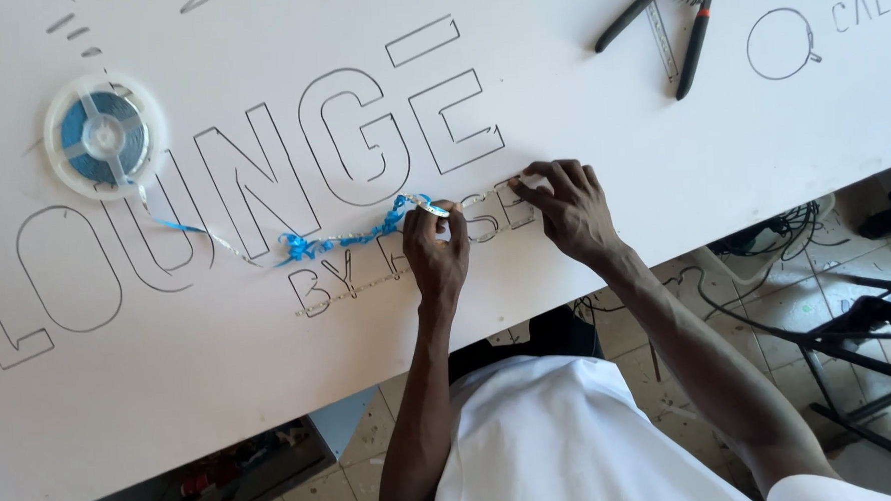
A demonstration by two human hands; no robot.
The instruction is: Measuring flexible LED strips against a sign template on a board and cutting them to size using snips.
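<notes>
A large white board point(662, 171) with outlined letters cut or drawn into it lies flat in front of me. A thin light strip with blue backing point(305, 245) runs from a clear reel point(105, 135) at the left across to the smaller row of letters. My left hand point(436, 256) pinches the strip's end between thumb and fingers above those letters. My right hand point(564, 210) presses its fingertips down on the strip laid in a letter groove just to the right.
Black pliers with orange-tipped handles point(671, 15) lie on a metal ruler point(656, 26) at the board's far right. Below the board's near edge are a tiled floor, tangled cables point(775, 231) and a dark metal frame point(860, 343).
</notes>
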